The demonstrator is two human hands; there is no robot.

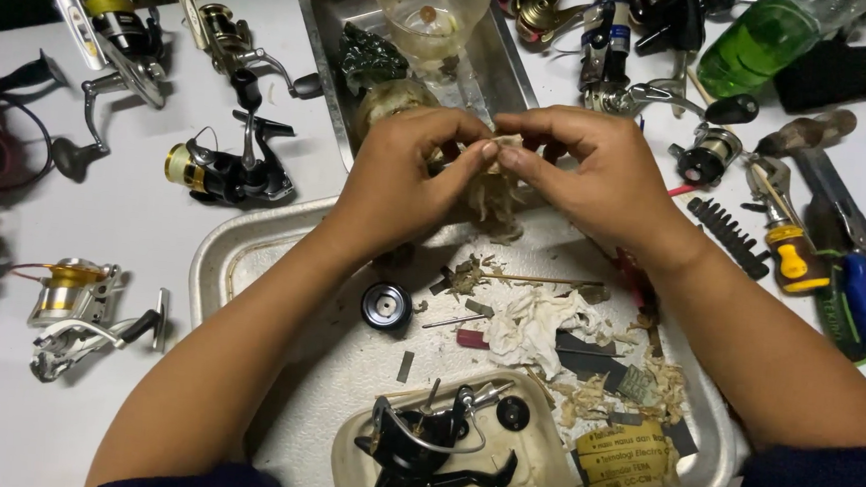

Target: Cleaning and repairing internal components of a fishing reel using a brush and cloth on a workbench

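1. A white table point(155, 206) fills the view, strewn with fishing reels and tools.
2. A large metal tray point(273, 404) lies at 6 o'clock, holding scraps, a crumpled white rag point(533, 325) and a round black cap point(386, 306).
3. A smaller steel tray point(318, 26) sits at 12 o'clock, with a clear cup point(432, 13) standing in it.
4. A cream plastic tub point(538, 486) at 6 o'clock holds a stripped black reel body point(420, 448).
5. The left hand point(407, 177) and right hand point(597, 178) meet at the centre, fingertips pinched together on a frayed beige wad point(496, 192), which hangs just above the big tray's far rim.
6. A black-and-gold reel point(222, 170) lies at 9 o'clock.
7. A yellow-handled screwdriver point(793, 261) lies at 3 o'clock.
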